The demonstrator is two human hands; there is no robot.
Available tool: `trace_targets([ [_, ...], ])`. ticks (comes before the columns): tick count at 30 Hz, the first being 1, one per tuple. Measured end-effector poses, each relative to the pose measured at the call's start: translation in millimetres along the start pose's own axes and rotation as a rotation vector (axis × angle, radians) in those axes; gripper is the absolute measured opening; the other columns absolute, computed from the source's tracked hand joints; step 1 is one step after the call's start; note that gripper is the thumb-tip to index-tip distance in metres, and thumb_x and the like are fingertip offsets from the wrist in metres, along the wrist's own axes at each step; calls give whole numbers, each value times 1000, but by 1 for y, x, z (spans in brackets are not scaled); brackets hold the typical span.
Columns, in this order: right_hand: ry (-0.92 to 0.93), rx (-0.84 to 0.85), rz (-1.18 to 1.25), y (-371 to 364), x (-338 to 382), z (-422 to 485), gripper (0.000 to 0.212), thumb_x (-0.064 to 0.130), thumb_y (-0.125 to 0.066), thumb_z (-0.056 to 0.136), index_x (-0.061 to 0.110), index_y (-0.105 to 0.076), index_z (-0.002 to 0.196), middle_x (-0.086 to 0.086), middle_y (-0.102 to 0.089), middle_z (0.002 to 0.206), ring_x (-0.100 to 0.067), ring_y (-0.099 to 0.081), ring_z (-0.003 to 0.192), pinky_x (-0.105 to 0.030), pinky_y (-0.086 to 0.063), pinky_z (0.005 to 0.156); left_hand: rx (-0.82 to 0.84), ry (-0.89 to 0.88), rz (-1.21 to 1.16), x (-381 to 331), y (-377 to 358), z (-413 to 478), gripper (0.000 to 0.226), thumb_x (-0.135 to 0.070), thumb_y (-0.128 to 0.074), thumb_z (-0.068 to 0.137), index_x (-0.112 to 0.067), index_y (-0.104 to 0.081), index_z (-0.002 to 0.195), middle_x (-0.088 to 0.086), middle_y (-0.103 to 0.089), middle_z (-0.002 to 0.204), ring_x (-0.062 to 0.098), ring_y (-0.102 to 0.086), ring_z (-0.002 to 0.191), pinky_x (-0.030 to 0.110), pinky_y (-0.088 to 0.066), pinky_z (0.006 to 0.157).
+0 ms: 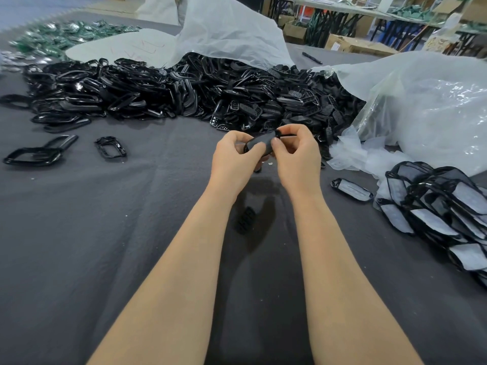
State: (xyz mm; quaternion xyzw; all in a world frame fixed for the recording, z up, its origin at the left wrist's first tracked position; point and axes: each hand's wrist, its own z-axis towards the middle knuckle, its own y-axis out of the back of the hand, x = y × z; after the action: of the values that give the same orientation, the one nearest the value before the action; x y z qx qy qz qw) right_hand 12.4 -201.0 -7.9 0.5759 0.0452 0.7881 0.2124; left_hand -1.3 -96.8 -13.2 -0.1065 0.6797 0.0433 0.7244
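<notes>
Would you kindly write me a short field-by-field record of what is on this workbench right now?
surface: grey cloth
left hand: grips the black plastic part
right hand: pinches the same part
behind hands: large heap of black parts
right side: stack of film-covered pieces; clear plastic bag
left side: loose black frames
between forearms: small black piece on the cloth

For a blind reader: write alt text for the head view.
The left hand and right hand hold a small black part above a grey cloth-covered table. A heap of black parts lies behind, beside white bags; film-covered pieces are stacked at right.
</notes>
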Motion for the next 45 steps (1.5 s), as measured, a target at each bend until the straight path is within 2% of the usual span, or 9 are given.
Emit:
trace_targets([
  [3,30,39,-29,2,1,-1,17,8,-59,90,21,-55,99,8,-60,80,-5,-59,75,-19,-46,72,34,-54,113,1,2,-1,11,-11,-62,93,-20,-56,91,-6,-68,74,-2,-68,61,11,-51,55],
  [6,55,6,-38,1,1,-3,17,6,-60,90,15,-58,103,9,-59,76,9,-56,61,-5,-40,61,75,-59,137,2,1,0,10,-8,-57,95,-17,-62,97,1,-72,83,5,-71,69,22,-58,66],
  [11,122,-66,-149,-5,5,-7,7,8,-60,89,10,-62,95,-7,-64,94,-14,-61,79,-18,-47,74,-16,-116,217,5,-1,0,22,-13,-59,94,-32,-58,83,-2,-72,82,4,-69,68,22,-58,66],
  [15,96,-89,-153,-9,7,-8,11,13,-62,89,7,-64,98,-8,-62,103,-12,-58,83,-9,-40,72,-67,-203,286,5,-4,-2,8,-15,-60,94,-23,-62,92,-14,-64,74,-13,-60,62,5,-46,53],
  [22,-3,-85,-80,-11,9,-7,5,15,-62,89,14,-59,92,-4,-54,104,-13,-55,89,-8,-41,76,-84,-321,313,4,-6,-8,13,-10,-59,94,-21,-58,89,-20,-58,70,-19,-57,63,3,-42,54],
  [25,-22,-41,-17,-9,9,-6,5,14,-62,89,12,-58,92,-8,-56,106,-20,-58,93,-24,-49,85,-89,-315,304,2,-7,-8,9,-12,-59,94,-20,-59,90,-18,-60,71,-16,-58,62,4,-42,53],
  [29,162,-73,-62,-11,13,-11,13,8,-62,88,14,-52,85,-1,-52,92,-5,-48,76,-6,-37,69,-135,-231,227,0,-6,-7,9,-19,-59,95,-22,-60,86,-6,-66,70,-3,-59,56,10,-44,49],
  [36,198,3,24,-16,14,-15,12,4,-60,88,12,-60,98,4,-61,84,1,-54,69,-6,-40,63,-196,-190,201,-2,-3,-5,8,-15,-58,94,-21,-61,90,0,-69,82,12,-64,74,19,-51,64],
  [45,312,-41,-136,-16,14,-18,5,10,-62,89,8,-67,92,-1,-62,88,-1,-50,71,-4,-37,68,-226,-201,191,-4,-3,-7,19,-15,-57,94,-31,-56,85,-6,-68,82,7,-61,73,10,-46,60],
])
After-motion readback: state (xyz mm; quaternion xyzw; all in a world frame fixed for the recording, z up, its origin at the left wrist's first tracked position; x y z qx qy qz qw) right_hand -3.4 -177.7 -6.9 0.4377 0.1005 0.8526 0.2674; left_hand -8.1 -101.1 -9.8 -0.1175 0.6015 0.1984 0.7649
